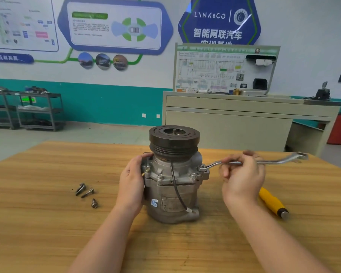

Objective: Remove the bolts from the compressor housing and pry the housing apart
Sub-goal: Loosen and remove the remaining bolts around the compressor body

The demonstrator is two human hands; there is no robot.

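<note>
A grey metal compressor [171, 186] stands upright on the wooden table [47, 223], its dark pulley [174, 139] on top. My left hand [133, 186] grips the left side of its housing. My right hand [242, 174] holds the shaft of a ring wrench [264, 162], whose ring end sits over a bolt [201, 167] on the right of the housing flange. Two more bolts [160, 176] stand in the flange's front, and another at its left. Several removed bolts [87, 193] lie on the table to the left.
A yellow-handled tool [273, 202] lies on the table right of my right wrist. Beyond the table stand a beige cabinet with a training board [224, 113] and grey shelf carts [37, 111] at the far left.
</note>
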